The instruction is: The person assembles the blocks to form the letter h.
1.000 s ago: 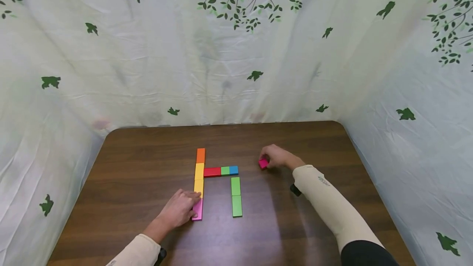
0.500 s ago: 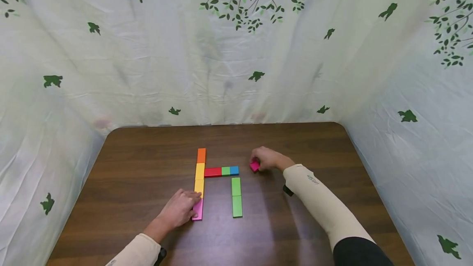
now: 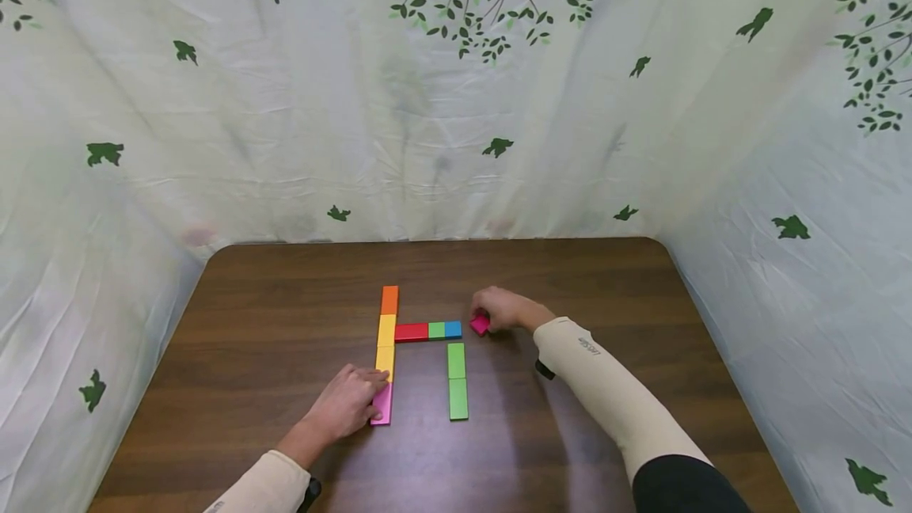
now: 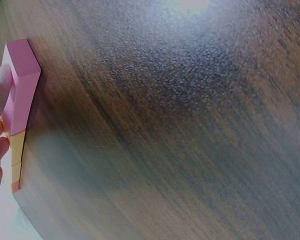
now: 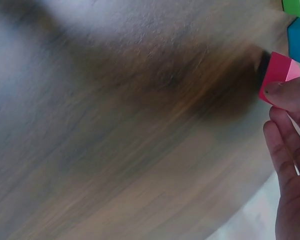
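Note:
In the head view, a column of blocks runs from an orange block (image 3: 389, 300) through two yellow blocks (image 3: 386, 330) to a pink block (image 3: 382, 405). My left hand (image 3: 345, 400) rests at the column's near end, thumb on the pink block and fingertips by the lower yellow one. A red block (image 3: 412, 332), small green block (image 3: 437, 331) and blue block (image 3: 453, 329) form a row from the column's right side. Just right of the blue block, my right hand (image 3: 503, 309) pinches a small magenta block (image 5: 277, 72) between thumb and fingers, turned at an angle.
Two green blocks (image 3: 457, 381) lie end to end below the blue block. Everything sits on a brown wooden table (image 3: 285, 307). Behind its far edge hangs a pale cloth (image 3: 427, 117) with leaf and bird prints, which also covers both sides.
My right hand has moved left and slightly nearer with the magenta block, bringing it close to the blue block. My left hand has stayed on the column.

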Motion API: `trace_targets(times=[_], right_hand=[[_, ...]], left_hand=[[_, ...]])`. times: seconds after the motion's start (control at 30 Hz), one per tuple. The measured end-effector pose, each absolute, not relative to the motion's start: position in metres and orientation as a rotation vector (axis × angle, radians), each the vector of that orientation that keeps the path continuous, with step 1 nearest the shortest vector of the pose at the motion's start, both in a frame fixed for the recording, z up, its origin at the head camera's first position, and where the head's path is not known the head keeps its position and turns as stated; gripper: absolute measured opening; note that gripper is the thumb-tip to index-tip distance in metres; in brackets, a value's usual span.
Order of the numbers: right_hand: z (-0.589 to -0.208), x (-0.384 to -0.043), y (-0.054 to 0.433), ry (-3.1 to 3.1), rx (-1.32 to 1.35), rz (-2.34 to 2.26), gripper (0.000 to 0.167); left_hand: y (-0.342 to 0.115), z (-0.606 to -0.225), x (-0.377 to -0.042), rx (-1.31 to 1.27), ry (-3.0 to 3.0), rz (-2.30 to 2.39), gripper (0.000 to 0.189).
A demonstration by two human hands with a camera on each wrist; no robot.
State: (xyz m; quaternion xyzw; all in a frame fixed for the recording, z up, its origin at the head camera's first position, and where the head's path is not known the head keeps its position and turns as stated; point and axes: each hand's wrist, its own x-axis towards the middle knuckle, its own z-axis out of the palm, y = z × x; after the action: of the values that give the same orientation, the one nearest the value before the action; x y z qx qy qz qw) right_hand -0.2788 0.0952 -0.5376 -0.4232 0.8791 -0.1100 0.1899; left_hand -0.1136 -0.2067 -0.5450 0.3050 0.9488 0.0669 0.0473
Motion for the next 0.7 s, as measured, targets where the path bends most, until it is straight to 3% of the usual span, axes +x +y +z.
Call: trace_targets(times=[0.7], right_hand=[[-0.5424,-0.277,0.0841,2.474,-1.118,-0.348,0.03]], left_hand=[[-0.2077,-0.545,-0.1143,0.9,2.876,0.209,0.042]])
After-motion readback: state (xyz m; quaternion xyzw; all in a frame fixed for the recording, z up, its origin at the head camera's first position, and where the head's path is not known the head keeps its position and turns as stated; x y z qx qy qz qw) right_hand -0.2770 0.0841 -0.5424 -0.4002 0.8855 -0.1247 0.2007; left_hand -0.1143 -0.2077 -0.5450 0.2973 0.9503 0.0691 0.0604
